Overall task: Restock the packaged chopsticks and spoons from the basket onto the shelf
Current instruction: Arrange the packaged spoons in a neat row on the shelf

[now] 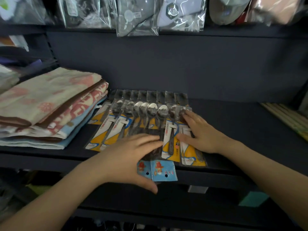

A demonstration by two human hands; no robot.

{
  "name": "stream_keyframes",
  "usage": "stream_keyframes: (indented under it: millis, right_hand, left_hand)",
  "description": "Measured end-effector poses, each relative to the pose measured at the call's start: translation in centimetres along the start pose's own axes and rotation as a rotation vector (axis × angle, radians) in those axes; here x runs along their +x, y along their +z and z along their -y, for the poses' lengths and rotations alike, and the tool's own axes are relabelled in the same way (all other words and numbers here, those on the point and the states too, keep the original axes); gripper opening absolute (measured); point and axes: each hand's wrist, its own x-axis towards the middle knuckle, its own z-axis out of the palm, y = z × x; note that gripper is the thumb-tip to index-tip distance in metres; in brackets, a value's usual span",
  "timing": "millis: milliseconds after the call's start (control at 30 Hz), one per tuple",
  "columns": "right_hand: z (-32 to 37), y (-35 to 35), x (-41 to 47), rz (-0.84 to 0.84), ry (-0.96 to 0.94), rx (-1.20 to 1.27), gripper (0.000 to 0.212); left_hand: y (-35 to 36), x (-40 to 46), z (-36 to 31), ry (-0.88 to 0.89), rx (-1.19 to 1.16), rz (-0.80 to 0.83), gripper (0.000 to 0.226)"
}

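A: Both hands are working the dark shelf (233,117) right now. The left hand (131,157) is lying flat, fingers spread and pressing down on dark packs, with the thumb hanging off the shelf's front lip.

B: Is it gripping anything?

A: No, it's pressing, not clasping. Just under its palm, two blue-headed packs (164,170) are poking out over the edge. Their contents I can't make out.

B: And the right hand (200,132)?

A: It's also spread wide and lying palm-down on the rightmost spoon pack (190,147), fingertips touching the spoon's bowl. It's closing on nothing either.

B: Where are the spoons sitting?

A: The spoon packs (133,117) are fanning out in an overlapping row between and beyond the two hands, bowls pointing toward the back wall, yellow cards toward the person.

B: Anything farther out?

A: Left of the left hand, folded towels (50,105) are stacking up beside the row. Beyond both hands, bagged goods (136,17) are hanging overhead. Far right of the right hand, pale sticks (286,117) are lying on the shelf, blurred.
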Motion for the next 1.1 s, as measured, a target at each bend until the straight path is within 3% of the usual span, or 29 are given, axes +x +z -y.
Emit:
stream_keyframes:
  millis: [133,267,333,500,600,667,733,933,1100]
  right_hand:
    - [0.8,0.2,0.2,0.000,0.053,-0.042,0.080]
    - [1.1,-0.1,0.4,-0.001,0.085,-0.054,0.076]
    - [1.2,-0.2,0.4,0.007,0.095,-0.026,0.075]
    - [1.4,-0.2,0.2,0.010,0.121,0.017,0.073]
    - [2.2,-0.4,0.0,-0.038,0.123,0.042,0.067]
    - [3.4,-0.5,-0.2,-0.112,0.057,0.070,0.061]
    - [5.1,-0.6,-0.4,-0.081,-0.058,0.061,0.055]
    - [8.7,-0.2,-0.1,0.150,-0.262,-0.161,0.052]
    - [9.2,-0.4,-0.2,0.189,-0.221,-0.216,0.057]
  left_hand:
    - [0.7,-1.0,-0.1,0.261,0.120,-0.332,0.075]
    - [2.0,-0.8,0.3,0.440,0.172,-0.401,0.031]
    - [2.4,-0.8,0.6,0.476,0.153,-0.425,0.024]
    - [2.7,-1.4,1.9,0.488,0.128,-0.439,0.026]
    - [2.7,-2.2,2.6,0.428,0.000,-0.426,0.038]
    - [2.5,-2.7,3.8,0.340,-0.085,-0.505,0.046]
    - [2.4,-3.2,5.9,0.239,-0.146,-0.550,0.049]
    - [3.1,-4.5,9.1,0.131,0.024,-0.249,0.079]
    - [3.9,-4.4,9.2,0.238,0.196,-0.349,0.072]
